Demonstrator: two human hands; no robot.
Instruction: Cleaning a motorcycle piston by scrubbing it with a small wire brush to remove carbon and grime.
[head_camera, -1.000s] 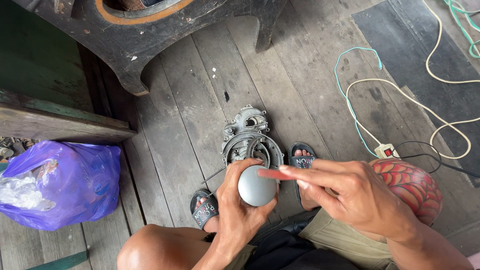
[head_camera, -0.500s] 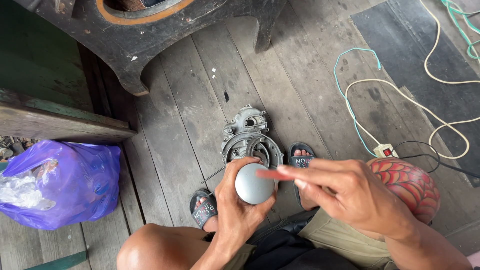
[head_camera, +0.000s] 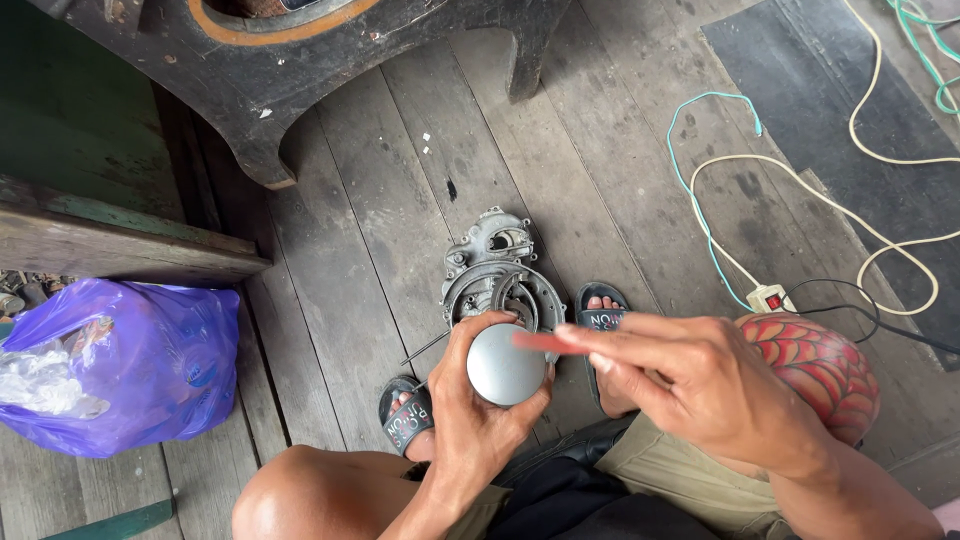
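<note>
Right hand (head_camera: 700, 385) barely shifted (fingers extended), left hand (head_camera: 480, 400) cupping disc (head_camera: 505, 363)

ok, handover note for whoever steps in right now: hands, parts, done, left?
Left hand: fingers cupped around a round grey metal cap, held over the lap.
Right hand: pinching a thin red tool laid across the cap's face.
Grey engine cover lies on the wooden floor between the sandalled feet, untouched.
Done: cap in hand. Left: working the cap's face; progress unclear.

Black slide sandals (head_camera: 408, 418) with pale lettering are being worn; khaki shorts (head_camera: 690, 480) are being worn; arms are being left bare.
</note>
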